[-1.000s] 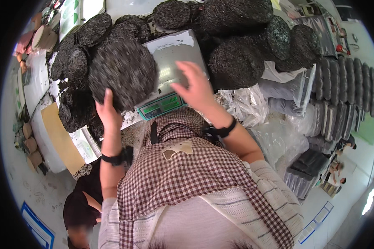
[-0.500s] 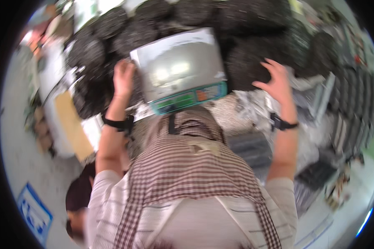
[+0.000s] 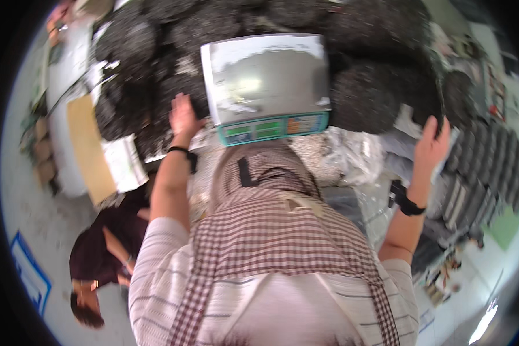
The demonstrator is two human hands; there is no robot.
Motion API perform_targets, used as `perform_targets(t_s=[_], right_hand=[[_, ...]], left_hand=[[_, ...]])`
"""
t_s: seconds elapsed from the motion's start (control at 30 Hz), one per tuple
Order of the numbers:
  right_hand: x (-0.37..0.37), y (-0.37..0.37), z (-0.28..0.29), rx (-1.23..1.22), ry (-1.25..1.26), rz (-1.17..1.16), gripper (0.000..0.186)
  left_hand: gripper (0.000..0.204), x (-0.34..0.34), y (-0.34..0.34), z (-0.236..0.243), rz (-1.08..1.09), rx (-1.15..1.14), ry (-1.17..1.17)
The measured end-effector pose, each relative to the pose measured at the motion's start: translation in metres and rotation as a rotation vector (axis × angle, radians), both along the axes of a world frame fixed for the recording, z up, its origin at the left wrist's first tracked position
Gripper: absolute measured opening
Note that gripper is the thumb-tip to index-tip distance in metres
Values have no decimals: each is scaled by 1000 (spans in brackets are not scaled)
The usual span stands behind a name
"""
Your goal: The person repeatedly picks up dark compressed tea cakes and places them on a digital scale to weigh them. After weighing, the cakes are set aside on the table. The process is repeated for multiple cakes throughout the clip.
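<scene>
A silver-topped weighing scale (image 3: 265,78) with a teal display panel stands centrally, its platform bare. Dark, rough round cakes resembling dried seaweed surround it, including one pile on the left (image 3: 127,40) and another on the right (image 3: 366,101). My left hand (image 3: 184,118) is open beside the scale's lower left, close to the dark cakes, with nothing held. At the right pile's outer edge is my right hand (image 3: 431,141), raised against dark material; blur hides whether its fingers grip it.
A tan board (image 3: 89,150) lies left. Crumpled clear plastic (image 3: 354,155) sits below the right pile, near bundled dark packs (image 3: 484,155). A co-worker in dark clothing (image 3: 98,248) is at lower left; small, distant people (image 3: 452,268) appear at lower right.
A second ago both hands were around a dark cake over the scale; the platform is now uncovered. My hands have separated, the right moving farther right. The view has shifted.
</scene>
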State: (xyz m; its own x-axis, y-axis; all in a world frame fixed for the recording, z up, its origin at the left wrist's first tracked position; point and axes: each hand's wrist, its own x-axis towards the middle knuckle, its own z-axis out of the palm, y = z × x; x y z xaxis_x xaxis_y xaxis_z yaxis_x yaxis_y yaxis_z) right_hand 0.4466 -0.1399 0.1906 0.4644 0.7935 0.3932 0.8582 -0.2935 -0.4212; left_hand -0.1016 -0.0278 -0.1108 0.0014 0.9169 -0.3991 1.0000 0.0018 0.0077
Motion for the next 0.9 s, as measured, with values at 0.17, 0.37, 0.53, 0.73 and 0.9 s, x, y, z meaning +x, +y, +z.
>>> perform_targets(t_s=[0.17, 0.37, 0.53, 0.73, 0.9], right_hand=[[57, 21, -63, 143, 1192, -274, 37], [53, 7, -51, 312, 1363, -98, 38], [30, 9, -25, 444, 1344, 92, 39], [-128, 50, -70, 194, 24, 1053, 44], [-174, 36, -143, -236, 207, 983, 58]], left_hand=[[86, -42, 6, -53, 25, 198, -321], [52, -86, 27, -8, 308, 508, -563], [43, -88, 7, 56, 911, 548, -1491], [45, -35, -25, 158, 1082, 383, -1870], [40, 15, -39, 191, 1090, 115, -2140]])
